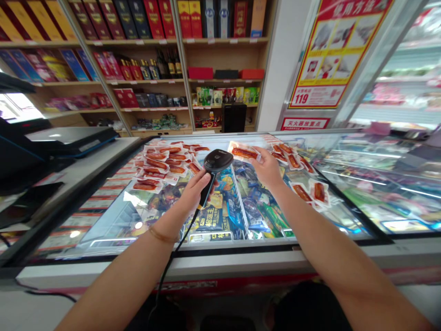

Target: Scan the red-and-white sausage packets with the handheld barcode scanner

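My left hand (pixel 198 191) is wrapped round the handle of a black barcode scanner (pixel 217 159), its cord trailing down past my wrist. Between the fingers of my right hand (pixel 268 168) is a vacuum-packed sausage (pixel 243 151), held up just right of the scanner's head. On the freezer's glass top (pixel 117 220), a large group of similar sausage packs (pixel 156 163) lies to the left. A smaller group of packs (pixel 292 161) lies beyond my right hand, and two more packs (pixel 319 192) rest nearer, beside my right forearm.
Colourful frozen packages (pixel 213 216) show through the glass. At left stands a counter with a scale (pixel 72 138). Shelves of boxes and bottles (pixel 168 64) line the back wall, and a red and yellow poster (pixel 330 59) hangs at right.
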The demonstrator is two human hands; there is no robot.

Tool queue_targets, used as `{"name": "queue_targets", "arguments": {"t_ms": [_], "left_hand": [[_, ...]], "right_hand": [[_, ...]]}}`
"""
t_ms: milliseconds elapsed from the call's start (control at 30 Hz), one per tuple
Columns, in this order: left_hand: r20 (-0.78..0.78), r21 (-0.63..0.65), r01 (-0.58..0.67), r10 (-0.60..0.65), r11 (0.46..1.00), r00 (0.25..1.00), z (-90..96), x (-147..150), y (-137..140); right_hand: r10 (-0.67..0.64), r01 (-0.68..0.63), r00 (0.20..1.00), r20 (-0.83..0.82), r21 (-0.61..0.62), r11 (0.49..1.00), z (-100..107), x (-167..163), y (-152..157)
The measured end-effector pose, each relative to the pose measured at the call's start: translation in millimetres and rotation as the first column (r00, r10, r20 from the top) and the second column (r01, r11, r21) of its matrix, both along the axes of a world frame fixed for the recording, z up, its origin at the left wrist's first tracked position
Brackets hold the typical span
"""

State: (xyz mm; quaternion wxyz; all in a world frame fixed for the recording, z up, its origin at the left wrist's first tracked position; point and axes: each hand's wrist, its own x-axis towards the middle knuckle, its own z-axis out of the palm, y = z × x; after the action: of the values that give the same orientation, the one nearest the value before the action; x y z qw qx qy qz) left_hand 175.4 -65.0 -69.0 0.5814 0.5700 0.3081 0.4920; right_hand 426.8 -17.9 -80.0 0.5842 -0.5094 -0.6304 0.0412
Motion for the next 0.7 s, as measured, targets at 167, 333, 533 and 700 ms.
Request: {"name": "queue_targets", "arguments": {"t_ms": [167,333,533,700], "left_hand": [[-0.012,0.003,0.012,-0.012,1.000,1.000,0.6,-0.5,-0.6],[-0.018,0.022,0.036,-0.035,0.999,0.999,0.1,-1.8,-0.1],[-0.012,0.024,0.082,-0.082,0.996,0.997,-2.7,-1.1,1.1],[-0.016,0.031,0.101,-0.100,0.994,0.995,-3.3,-0.6,1.1]], "right_hand": [[-0.012,0.012,1.000,-0.028,-0.003,1.000,-3.5,0.1,3.0],[-0.086,0.087,0.995,-0.045,0.020,0.996,-6.3,-0.1,4.4],[-0.112,0.115,0.992,-0.050,0.076,0.990,-4.1,-0.5,1.5],[-0.088,0.090,0.995,-0.040,0.059,0.994,-4.3,-0.4,1.6]]}}
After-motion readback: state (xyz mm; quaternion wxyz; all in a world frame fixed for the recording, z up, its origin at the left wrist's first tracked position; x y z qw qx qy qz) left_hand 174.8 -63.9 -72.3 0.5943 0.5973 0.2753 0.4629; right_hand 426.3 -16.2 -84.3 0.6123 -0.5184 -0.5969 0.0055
